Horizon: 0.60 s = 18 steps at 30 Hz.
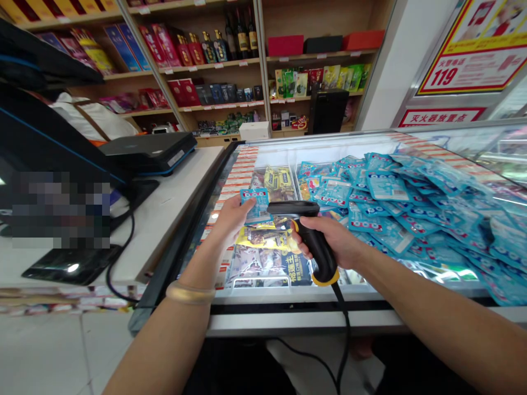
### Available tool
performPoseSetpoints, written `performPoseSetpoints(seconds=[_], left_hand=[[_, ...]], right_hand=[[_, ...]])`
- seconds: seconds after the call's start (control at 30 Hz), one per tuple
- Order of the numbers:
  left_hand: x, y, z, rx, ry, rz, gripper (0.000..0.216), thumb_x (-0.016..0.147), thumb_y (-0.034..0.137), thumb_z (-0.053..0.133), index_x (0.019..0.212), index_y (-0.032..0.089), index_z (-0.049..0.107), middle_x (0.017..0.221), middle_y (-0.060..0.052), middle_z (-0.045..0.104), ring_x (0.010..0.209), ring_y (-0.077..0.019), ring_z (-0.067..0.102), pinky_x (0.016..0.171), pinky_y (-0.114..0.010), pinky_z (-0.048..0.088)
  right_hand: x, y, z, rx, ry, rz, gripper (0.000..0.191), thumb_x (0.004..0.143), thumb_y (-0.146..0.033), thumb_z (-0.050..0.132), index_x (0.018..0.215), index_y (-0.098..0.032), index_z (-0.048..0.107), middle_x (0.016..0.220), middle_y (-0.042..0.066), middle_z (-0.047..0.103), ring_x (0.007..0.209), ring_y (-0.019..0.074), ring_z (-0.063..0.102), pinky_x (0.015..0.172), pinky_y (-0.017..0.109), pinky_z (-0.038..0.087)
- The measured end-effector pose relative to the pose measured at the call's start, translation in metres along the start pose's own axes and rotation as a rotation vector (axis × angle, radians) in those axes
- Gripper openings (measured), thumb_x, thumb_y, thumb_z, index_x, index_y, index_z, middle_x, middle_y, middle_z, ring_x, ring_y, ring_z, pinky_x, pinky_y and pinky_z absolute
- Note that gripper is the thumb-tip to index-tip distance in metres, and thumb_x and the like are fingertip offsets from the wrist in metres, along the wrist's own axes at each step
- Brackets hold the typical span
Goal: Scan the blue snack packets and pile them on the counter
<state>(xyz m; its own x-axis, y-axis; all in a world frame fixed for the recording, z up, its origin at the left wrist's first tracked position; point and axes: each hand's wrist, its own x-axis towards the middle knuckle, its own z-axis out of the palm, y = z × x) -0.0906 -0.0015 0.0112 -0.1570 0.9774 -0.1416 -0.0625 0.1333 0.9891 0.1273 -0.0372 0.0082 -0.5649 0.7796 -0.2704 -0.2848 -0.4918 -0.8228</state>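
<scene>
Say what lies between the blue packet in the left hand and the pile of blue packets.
In the head view, the barcode scanner, gripped by the right hand, sits between that blue packet and the pile; yellow packets show beyond.

On the upper sign [473, 46] at the right we read 火警电话, and beneath those characters the large red number 119. On the lower sign [442, 116] we read 灭火器放置点. Inside the freezer [284, 298], a dark blue package [300, 271] bears yellow characters, among which we make out 榴莲. The blue packets [387, 185] carry a white-lettered logo too blurred for us to read surely, and the shelf tags [219, 66] are too small.
</scene>
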Motion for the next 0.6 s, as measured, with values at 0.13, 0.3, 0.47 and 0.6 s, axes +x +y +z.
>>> performPoseSetpoints(seconds=[0.13,0.3,0.47,0.6], left_hand=[[0.0,0.0,0.0,0.013,0.009,-0.003,0.028,0.064,0.036,0.077,0.081,0.018,0.065,0.067,0.0,0.07,0.065,-0.0186,0.069,0.056,-0.026,0.053],[0.004,-0.006,-0.001,0.036,0.037,0.01,0.029,0.063,0.039,0.075,0.081,0.019,0.065,0.068,0.0,0.07,0.069,-0.0197,0.07,0.063,-0.029,0.055],[0.006,0.0,0.008,0.051,-0.011,0.015,0.03,0.063,0.033,0.073,0.088,0.018,0.066,0.075,-0.002,0.072,0.077,-0.0216,0.072,0.073,-0.033,0.058],[0.01,0.014,0.041,0.12,-0.1,0.102,0.025,0.066,0.031,0.067,0.088,0.018,0.066,0.08,-0.003,0.072,0.083,-0.0209,0.071,0.081,-0.034,0.057]], right_hand=[[0.0,0.001,-0.001,-0.023,0.011,-0.006,0.034,0.07,-0.043,0.08,0.076,-0.015,0.061,0.067,0.001,0.062,0.051,0.0092,0.055,0.045,0.02,0.045],[0.002,0.002,-0.001,-0.001,0.02,-0.01,0.032,0.072,-0.042,0.078,0.079,-0.015,0.062,0.066,0.001,0.063,0.05,0.0094,0.055,0.044,0.02,0.045],[-0.008,-0.01,0.002,0.072,0.045,-0.062,0.027,0.072,-0.037,0.076,0.081,-0.015,0.063,0.066,0.0,0.061,0.05,0.0092,0.054,0.045,0.021,0.046],[-0.031,-0.027,-0.009,0.09,0.079,-0.164,0.026,0.071,-0.037,0.076,0.08,-0.015,0.064,0.067,0.0,0.061,0.051,0.0091,0.054,0.046,0.021,0.046]])
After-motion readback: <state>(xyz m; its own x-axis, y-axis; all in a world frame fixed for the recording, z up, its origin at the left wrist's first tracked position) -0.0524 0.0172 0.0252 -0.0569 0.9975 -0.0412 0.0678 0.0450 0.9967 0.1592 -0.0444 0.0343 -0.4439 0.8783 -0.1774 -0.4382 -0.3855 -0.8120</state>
